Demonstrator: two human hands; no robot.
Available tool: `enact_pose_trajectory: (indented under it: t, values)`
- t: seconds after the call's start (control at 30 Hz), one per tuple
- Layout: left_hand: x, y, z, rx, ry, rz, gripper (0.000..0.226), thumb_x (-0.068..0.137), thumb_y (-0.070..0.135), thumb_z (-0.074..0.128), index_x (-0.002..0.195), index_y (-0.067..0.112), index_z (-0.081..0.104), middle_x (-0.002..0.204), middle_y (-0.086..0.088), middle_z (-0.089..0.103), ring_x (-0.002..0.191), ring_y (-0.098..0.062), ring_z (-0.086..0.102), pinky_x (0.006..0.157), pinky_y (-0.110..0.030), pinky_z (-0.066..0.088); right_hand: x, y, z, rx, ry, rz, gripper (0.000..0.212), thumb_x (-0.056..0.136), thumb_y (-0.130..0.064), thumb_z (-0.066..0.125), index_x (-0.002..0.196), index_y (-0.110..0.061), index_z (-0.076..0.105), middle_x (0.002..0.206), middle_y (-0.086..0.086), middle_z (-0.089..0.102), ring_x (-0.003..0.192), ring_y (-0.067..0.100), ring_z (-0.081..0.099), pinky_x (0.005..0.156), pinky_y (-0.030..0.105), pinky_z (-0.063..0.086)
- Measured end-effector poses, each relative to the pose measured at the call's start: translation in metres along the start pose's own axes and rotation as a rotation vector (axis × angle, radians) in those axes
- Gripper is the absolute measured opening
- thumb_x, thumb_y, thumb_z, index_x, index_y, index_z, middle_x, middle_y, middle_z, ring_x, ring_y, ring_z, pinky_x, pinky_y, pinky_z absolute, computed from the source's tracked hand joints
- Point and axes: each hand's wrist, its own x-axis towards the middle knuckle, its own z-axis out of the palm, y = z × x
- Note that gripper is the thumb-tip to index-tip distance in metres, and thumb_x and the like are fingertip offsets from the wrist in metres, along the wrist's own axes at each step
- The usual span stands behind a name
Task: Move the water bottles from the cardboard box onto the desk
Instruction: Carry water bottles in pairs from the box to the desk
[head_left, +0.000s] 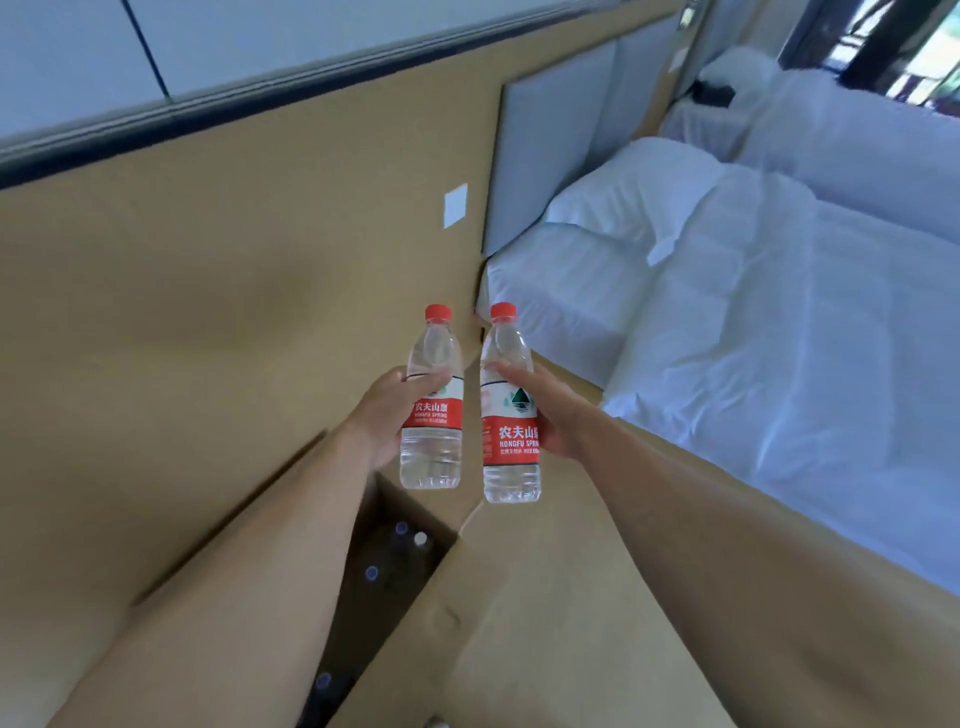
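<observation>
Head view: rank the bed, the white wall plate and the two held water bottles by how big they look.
1. Bed, by far the largest.
2. Left-hand bottle and right-hand bottle: they look alike, so no ranking between them.
3. White wall plate, smallest, though it sits farther from the camera.

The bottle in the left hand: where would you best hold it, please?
Around the labelled middle of the left bottle, from its left side, as the left hand does: the body is straight and upright there, wider than the neck.
</observation>
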Motion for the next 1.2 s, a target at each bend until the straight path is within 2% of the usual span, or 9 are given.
enact_pose_trajectory:
  t: [0.13, 0.27, 0.4, 0.47, 0.57, 0.8, 0.97, 1.1, 1.2]
  values:
    - [0.021, -0.003, 0.064, 0.089, -0.103, -0.016, 0.031, 0.089, 0.023, 0.073, 0.113, 0.005, 0.065, 0.099, -0.019, 0.069, 0.085, -0.032, 0.068, 0.086, -0.050, 0.056, -0.038, -0.005, -0.062, 0.076, 0.131, -0.059, 0.045, 0.083, -0.033, 0.079, 0.117, -0.009, 0.062, 0.098, 0.014, 0.075, 0.084, 0.028, 0.074, 0.071, 0.038, 0.059]
    - [0.032, -0.012, 0.139, 0.179, -0.224, -0.033, 0.034, 0.087, 0.025, 0.076, 0.114, 0.005, 0.066, 0.094, -0.014, 0.072, 0.082, -0.029, 0.070, 0.078, -0.044, 0.059, -0.091, -0.005, -0.125, 0.124, 0.271, -0.094, 0.047, 0.086, -0.032, 0.076, 0.119, -0.003, 0.060, 0.090, 0.013, 0.074, 0.077, 0.026, 0.073, 0.068, 0.036, 0.059]
    - [0.029, -0.029, 0.225, 0.233, -0.307, -0.066, 0.040, 0.080, 0.029, 0.080, 0.111, 0.007, 0.066, 0.094, -0.013, 0.069, 0.078, -0.026, 0.068, 0.074, -0.041, 0.058, -0.155, 0.006, -0.191, 0.196, 0.395, -0.150, 0.044, 0.086, -0.032, 0.074, 0.118, -0.005, 0.061, 0.087, 0.010, 0.074, 0.075, 0.023, 0.072, 0.068, 0.035, 0.059]
    - [0.025, -0.041, 0.267, 0.250, -0.359, -0.091, 0.043, 0.082, 0.027, 0.079, 0.117, 0.005, 0.065, 0.094, -0.013, 0.069, 0.075, -0.025, 0.069, 0.071, -0.038, 0.057, -0.189, 0.015, -0.224, 0.241, 0.452, -0.175, 0.043, 0.086, -0.033, 0.075, 0.116, -0.006, 0.062, 0.087, 0.010, 0.074, 0.076, 0.023, 0.072, 0.069, 0.036, 0.059]
    - [0.015, -0.065, 0.331, 0.280, -0.433, -0.135, 0.050, 0.083, 0.027, 0.079, 0.125, 0.006, 0.061, 0.105, -0.016, 0.070, 0.084, -0.028, 0.070, 0.084, -0.046, 0.058, -0.243, 0.030, -0.270, 0.300, 0.547, -0.196, 0.047, 0.081, -0.034, 0.079, 0.114, -0.005, 0.062, 0.087, 0.012, 0.074, 0.074, 0.024, 0.072, 0.069, 0.037, 0.059]
    - [-0.032, -0.127, 0.480, 0.376, -0.626, -0.186, 0.053, 0.081, 0.029, 0.083, 0.123, 0.005, 0.061, 0.099, -0.014, 0.072, 0.083, -0.028, 0.072, 0.078, -0.043, 0.058, -0.378, 0.076, -0.360, 0.386, 0.701, -0.266, 0.046, 0.082, -0.035, 0.078, 0.115, -0.007, 0.060, 0.086, 0.011, 0.072, 0.076, 0.025, 0.071, 0.072, 0.038, 0.059]
    - [-0.079, -0.174, 0.577, 0.425, -0.760, -0.225, 0.056, 0.082, 0.027, 0.082, 0.127, 0.004, 0.058, 0.112, -0.021, 0.072, 0.092, -0.035, 0.072, 0.090, -0.055, 0.057, -0.475, 0.117, -0.406, 0.480, 0.861, -0.312, 0.039, 0.086, -0.026, 0.075, 0.113, -0.004, 0.059, 0.082, 0.012, 0.070, 0.070, 0.024, 0.070, 0.066, 0.036, 0.059]
    - [-0.121, -0.211, 0.646, 0.456, -0.855, -0.262, 0.058, 0.083, 0.023, 0.081, 0.129, -0.001, 0.055, 0.120, -0.027, 0.067, 0.094, -0.036, 0.069, 0.094, -0.061, 0.053, -0.547, 0.155, -0.433, 0.559, 1.001, -0.325, 0.033, 0.088, -0.022, 0.072, 0.112, -0.002, 0.060, 0.083, 0.013, 0.068, 0.067, 0.023, 0.069, 0.063, 0.035, 0.058]
    - [-0.153, -0.239, 0.690, 0.505, -0.951, -0.295, 0.058, 0.088, 0.021, 0.076, 0.133, -0.004, 0.052, 0.112, -0.026, 0.068, 0.091, -0.035, 0.068, 0.092, -0.058, 0.055, -0.597, 0.182, -0.447, 0.634, 1.112, -0.347, 0.030, 0.088, -0.020, 0.073, 0.109, -0.001, 0.062, 0.083, 0.014, 0.069, 0.066, 0.025, 0.070, 0.062, 0.035, 0.058]
